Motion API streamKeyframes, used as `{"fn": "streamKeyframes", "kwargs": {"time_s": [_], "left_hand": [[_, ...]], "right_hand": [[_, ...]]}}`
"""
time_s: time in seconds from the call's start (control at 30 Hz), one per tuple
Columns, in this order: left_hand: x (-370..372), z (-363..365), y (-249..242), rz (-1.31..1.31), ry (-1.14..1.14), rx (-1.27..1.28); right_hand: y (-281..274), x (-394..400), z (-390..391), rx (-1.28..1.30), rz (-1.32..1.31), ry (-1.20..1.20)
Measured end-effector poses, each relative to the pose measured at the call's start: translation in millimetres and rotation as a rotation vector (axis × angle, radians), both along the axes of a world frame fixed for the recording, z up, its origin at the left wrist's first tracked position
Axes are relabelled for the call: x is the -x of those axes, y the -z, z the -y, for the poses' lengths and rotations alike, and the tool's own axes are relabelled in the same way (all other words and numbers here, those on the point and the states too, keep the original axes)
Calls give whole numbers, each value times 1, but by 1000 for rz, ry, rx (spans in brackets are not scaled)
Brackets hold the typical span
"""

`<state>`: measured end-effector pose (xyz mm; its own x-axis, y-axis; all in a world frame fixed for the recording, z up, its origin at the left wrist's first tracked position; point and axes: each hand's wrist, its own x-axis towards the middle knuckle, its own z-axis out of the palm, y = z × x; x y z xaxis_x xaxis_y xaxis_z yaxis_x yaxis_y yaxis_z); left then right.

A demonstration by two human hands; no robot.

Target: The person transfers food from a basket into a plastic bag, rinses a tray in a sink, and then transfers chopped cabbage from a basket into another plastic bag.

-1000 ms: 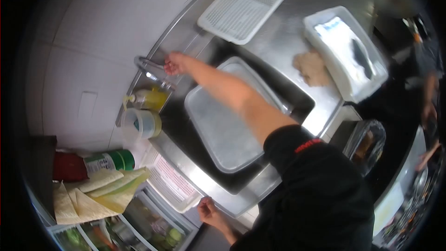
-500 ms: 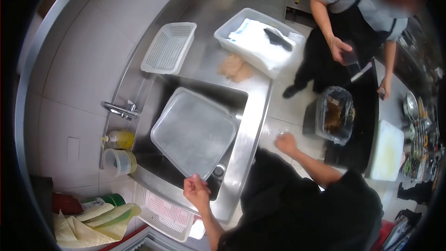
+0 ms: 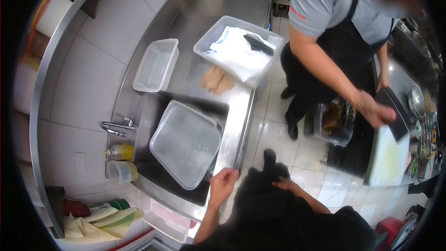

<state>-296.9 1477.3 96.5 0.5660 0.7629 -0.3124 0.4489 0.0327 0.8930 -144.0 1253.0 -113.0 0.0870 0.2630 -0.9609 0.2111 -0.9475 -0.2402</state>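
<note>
My left hand (image 3: pixel 223 187) is above the sink's front rim, fingers curled in, with nothing visible in them. It is apart from the translucent plastic lid (image 3: pixel 186 145), which lies tilted in the steel sink (image 3: pixel 139 172) and covers much of the basin. My right hand (image 3: pixel 284 184) hangs low beside my dark clothing, its fingers loosely apart and holding nothing. A crumpled brown cloth (image 3: pixel 216 80) lies on the counter beyond the sink. Behind it stands a translucent tub (image 3: pixel 204 49) holding white cloth (image 3: pixel 232 53) and a dark object (image 3: pixel 258 44).
A white basket (image 3: pixel 157 65) stands beside the tap (image 3: pixel 118 126). A yellow soap bottle (image 3: pixel 121 152) is at the left rim. A co-worker (image 3: pixel 325 14) holds a flat dark object (image 3: pixel 395 114) near the cutting board (image 3: pixel 388 158). A lined bin (image 3: pixel 334 135) stands on the floor.
My left hand has left the lid's near corner and moved right. My right hand has dropped closer to my body. The co-worker has come nearer, lifting the dark object over the right counter.
</note>
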Motion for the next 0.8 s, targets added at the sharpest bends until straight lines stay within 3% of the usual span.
{"fn": "streamKeyframes", "kwargs": {"time_s": [0.2, 0.4, 0.67, 0.8], "left_hand": [[-50, -13, -15, -42, 104, -50], [-59, -9, -13, -26, 110, 61], [-31, -12, -13, -28, 136, 84], [-8, -16, -4, -10, 91, 99]], "right_hand": [[-10, -13, 14, 16, 161, 36], [-21, -18, 10, 15, 277, 93], [-21, -3, 4, -134, 371, -38], [-56, -6, -13, -136, 372, -34]]}}
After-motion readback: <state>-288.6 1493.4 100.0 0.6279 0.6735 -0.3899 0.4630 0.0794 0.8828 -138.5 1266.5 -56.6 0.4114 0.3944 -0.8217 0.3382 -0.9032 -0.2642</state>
